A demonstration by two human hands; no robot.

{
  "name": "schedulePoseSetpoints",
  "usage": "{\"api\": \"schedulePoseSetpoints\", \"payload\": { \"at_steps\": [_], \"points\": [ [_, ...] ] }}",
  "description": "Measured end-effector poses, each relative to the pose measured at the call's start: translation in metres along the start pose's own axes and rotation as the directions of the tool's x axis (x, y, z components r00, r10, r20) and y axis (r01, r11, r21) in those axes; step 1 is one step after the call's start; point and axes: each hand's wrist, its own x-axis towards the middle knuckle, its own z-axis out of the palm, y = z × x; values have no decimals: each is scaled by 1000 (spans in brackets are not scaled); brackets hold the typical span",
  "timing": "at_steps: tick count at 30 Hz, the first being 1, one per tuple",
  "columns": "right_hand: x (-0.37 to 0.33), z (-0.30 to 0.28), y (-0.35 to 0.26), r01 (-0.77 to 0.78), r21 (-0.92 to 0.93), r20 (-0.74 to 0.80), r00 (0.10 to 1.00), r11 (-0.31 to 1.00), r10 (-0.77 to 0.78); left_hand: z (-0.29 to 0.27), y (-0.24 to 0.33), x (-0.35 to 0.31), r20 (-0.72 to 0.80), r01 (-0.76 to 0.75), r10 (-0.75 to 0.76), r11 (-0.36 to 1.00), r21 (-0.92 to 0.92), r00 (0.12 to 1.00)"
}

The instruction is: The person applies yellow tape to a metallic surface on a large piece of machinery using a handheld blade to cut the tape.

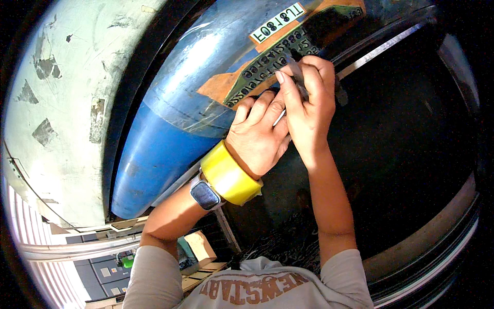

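Observation:
A blue cylinder (159,149) slants across the upper view, with a dark printing plate (257,74) of raised, mirrored characters on an orange-brown backing (213,87). My left hand (257,126) lies against the plate's lower edge, fingers bent and slightly apart; their tips are partly hidden. A roll of yellow tape (229,172) hangs around my left wrist, above a smartwatch (205,194). Just right of it, my right hand (311,98) is closed in a pinch at the plate. A greyish sliver shows by its fingertips, too small to make out.
A white label strip (278,23) with black mirrored characters sits on the cylinder above the plate. At left stands a scuffed pale machine side panel (72,103). A dark surface (406,139) fills the right. Grey cabinets (103,273) show at lower left.

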Motion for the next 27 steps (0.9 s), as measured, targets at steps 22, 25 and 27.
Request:
{"api": "schedulePoseSetpoints", "payload": {
  "at_steps": [22,25,27],
  "points": [
    [-16,-5,-7,-277,267,106,961,923,257,4,-2,-2,17,-29,29,1000,-8,999],
    [-20,-6,-11,-352,297,137,936,888,325,5,-2,-3,11,-14,14,1000,2,1000],
    [-22,-6,-14,-385,318,142,923,867,357,4,-3,-5,3,-15,15,1000,7,1000]
  ]
}}
